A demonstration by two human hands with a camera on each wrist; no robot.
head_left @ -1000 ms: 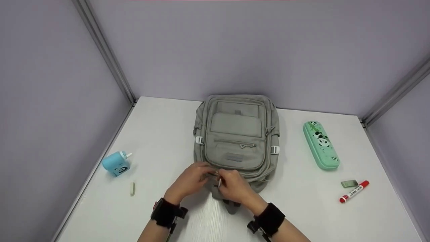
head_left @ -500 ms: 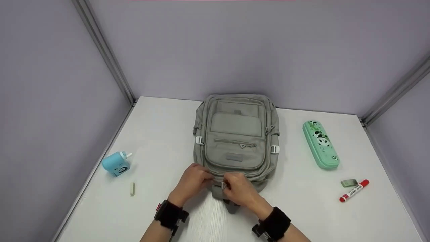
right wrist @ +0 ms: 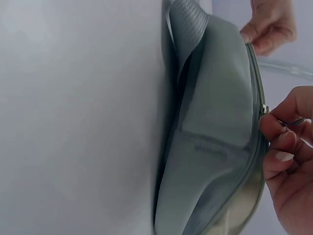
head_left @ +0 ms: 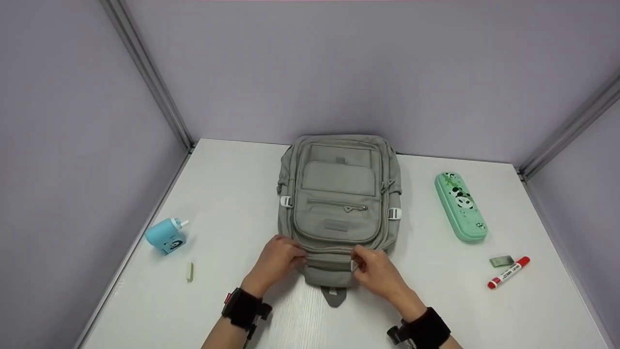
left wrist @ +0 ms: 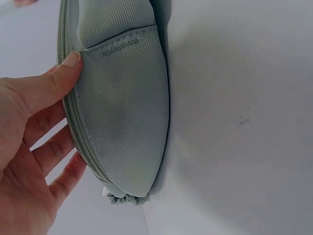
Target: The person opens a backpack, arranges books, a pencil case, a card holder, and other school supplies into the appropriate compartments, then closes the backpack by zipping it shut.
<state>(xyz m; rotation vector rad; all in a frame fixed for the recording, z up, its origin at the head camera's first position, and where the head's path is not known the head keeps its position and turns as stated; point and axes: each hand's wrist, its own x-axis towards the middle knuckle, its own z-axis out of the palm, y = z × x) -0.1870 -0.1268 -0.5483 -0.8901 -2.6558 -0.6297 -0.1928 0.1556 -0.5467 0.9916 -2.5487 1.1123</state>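
A grey-green backpack (head_left: 339, 179) lies on the white table, its top end towards me. My left hand (head_left: 277, 262) pinches the backpack's top edge at the left, thumb on the zipper border (left wrist: 72, 100) and fingers behind it in the left wrist view. My right hand (head_left: 380, 274) pinches the zipper pull in the right wrist view, beside the zipper slider (right wrist: 264, 109). Between the hands the zipper teeth (right wrist: 255, 73) look joined; on the slider's other side the edges stand apart, showing a pale lining (right wrist: 244, 200). The fingers partly hide the pull.
To the left are a blue panda-print device (head_left: 165, 236) with a white tip and a small pale block (head_left: 190, 272). On the right lie a green panda pencil case (head_left: 461, 207), a small green eraser-like piece (head_left: 501, 261) and a red-capped marker (head_left: 508, 273). Partition walls surround the table.
My right hand has moved rightwards along the backpack's top edge with the zipper pull. My left hand keeps its hold at the left, having shifted only slightly.
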